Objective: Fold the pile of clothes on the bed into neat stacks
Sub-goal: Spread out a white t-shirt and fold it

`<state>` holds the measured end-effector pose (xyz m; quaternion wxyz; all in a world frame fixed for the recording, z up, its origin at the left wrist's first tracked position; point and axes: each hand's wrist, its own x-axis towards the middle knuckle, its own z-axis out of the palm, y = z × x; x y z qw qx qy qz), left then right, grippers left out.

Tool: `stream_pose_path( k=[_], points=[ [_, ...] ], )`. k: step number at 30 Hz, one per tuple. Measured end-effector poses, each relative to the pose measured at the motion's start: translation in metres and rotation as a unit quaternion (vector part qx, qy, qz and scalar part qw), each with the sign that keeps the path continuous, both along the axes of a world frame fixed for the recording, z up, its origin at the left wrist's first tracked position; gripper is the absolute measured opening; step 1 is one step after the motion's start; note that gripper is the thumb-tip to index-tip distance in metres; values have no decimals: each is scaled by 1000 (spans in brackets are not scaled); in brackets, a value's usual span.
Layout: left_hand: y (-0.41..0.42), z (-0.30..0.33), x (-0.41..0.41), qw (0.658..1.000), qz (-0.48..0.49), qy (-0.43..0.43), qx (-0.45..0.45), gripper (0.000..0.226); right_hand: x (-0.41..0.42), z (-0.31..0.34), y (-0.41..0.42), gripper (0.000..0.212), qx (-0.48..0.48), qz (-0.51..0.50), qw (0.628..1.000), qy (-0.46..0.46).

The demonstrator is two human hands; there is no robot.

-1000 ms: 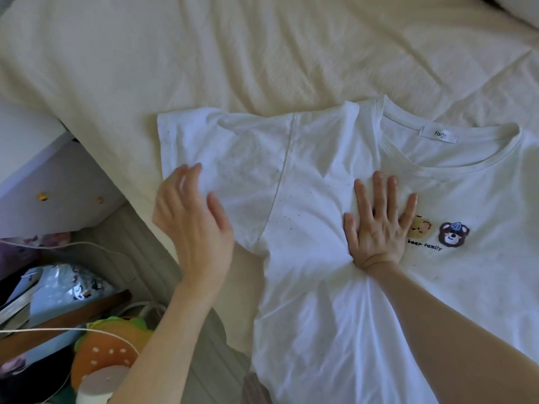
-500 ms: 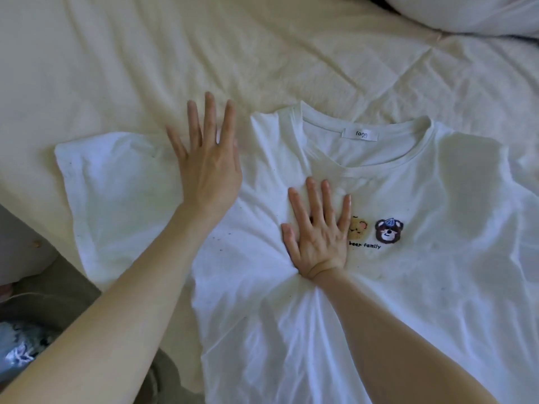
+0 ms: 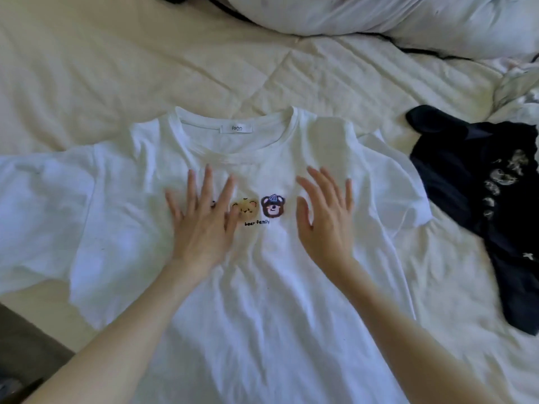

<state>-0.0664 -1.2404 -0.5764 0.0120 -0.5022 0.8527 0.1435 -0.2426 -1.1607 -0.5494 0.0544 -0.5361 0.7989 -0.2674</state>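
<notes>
White cotton fills most of the view: a white T-shirt [image 3: 262, 301] lies face up and spread flat on the bed [image 3: 102, 68], its neckline pointing away from the person and a small neck label [image 3: 236, 128] showing inside the collar. At the far left its sleeve [image 3: 43, 205] lies spread out toward the edge of the bed, where a dark strip of floor [image 3: 26, 345] shows in the lower corner. The left hand [image 3: 201, 225] rests palm down on the chest of the shirt, fingers [image 3: 207, 182] straight and fanned apart, holding nothing; it partly covers the left end of a printed row of bear faces [image 3: 259, 208] captioned "bear family". Just right of the print, the right hand [image 3: 326, 223] is also on the chest with fingers straight and slightly spread, gripping nothing; whether its palm lies fully flat on the cloth cannot be told. Both forearms reach in from the bottom of the view across the lower part of the shirt. Further right, apart from the shirt's right sleeve, a dark garment [image 3: 495, 205] with pale moon-like prints lies crumpled on the cream bedcover. A white pillow [image 3: 379, 18] sits across the top right, with rumpled pale bedding at the right edge.
</notes>
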Motion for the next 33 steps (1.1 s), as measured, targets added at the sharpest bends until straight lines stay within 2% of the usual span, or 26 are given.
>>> stream_pose_path(
  k=[2,3,6,8,10,12,15,16,17,19,21,22,24,26,27,30,33],
  points=[
    [33,-1,-49,997,-82,7,10,56,-56,7,18,34,30,-131,991,1],
    [44,-5,-71,995,-92,-2,26,60,-83,8,24,39,59,-194,979,-21],
    [50,-27,-109,996,-59,-61,42,68,-150,2,33,62,161,-312,924,-153],
    [52,-43,-114,995,-48,-82,22,69,-175,-8,30,63,229,-301,900,-217],
    [54,-52,-114,995,-43,-89,-4,69,-187,-16,21,61,271,-267,894,-237],
    [56,-57,-115,996,-38,-83,-25,67,-193,-20,14,48,268,-247,880,-303],
    [56,-62,-116,997,-38,-62,-40,66,-200,-15,15,21,241,-282,817,-440],
    [56,-62,-116,997,-38,-53,-41,66,-204,-11,18,18,221,-293,815,-449],
    [56,-62,-116,997,-37,-46,-42,66,-210,-7,24,19,187,-300,833,-426],
    [56,-62,-116,998,-33,-39,-40,66,-222,4,41,25,89,-323,886,-320],
    [55,-62,-117,998,-33,-34,-34,66,-229,13,63,28,27,-352,905,-238],
    [55,-62,-118,998,-34,-33,-34,66,-229,12,75,27,29,-359,903,-234],
    [54,-62,-117,998,-35,-35,-36,66,-224,1,93,29,91,-366,878,-296],
    [55,-63,-118,998,-37,-38,-40,67,-224,-9,101,43,146,-379,841,-356],
    [55,-64,-118,998,-37,-40,-42,67,-228,-11,98,49,148,-385,837,-360],
    [55,-66,-117,997,-41,-49,-50,65,-249,-9,73,53,105,-376,849,-356],
    [55,-68,-116,996,-47,-53,-49,66,-269,-11,38,38,148,-315,872,-344]
  ],
)
